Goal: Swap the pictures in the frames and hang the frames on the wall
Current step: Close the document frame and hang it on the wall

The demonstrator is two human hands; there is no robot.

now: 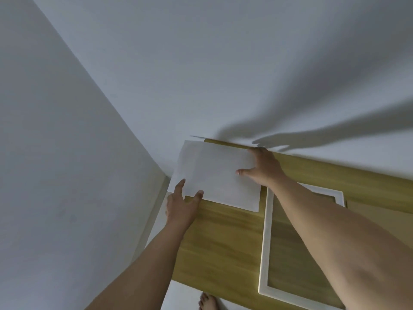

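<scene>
I've got left hand (182, 206) and right hand (264, 167) spread flat on the sheet (214, 175) beside the white frame (265, 242); it looks flimsy, so I'd pinch the corners.

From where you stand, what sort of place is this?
Likely a room in a home, at a corner: bare white walls, a wooden table pushed against one, and a bare foot on the pale floor. A white frame lies on the table.

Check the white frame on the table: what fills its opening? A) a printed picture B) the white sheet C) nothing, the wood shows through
C: the wooden table shows through the white frame, and the white sheet lies beside it, with the left hand and right hand resting on it.
</scene>
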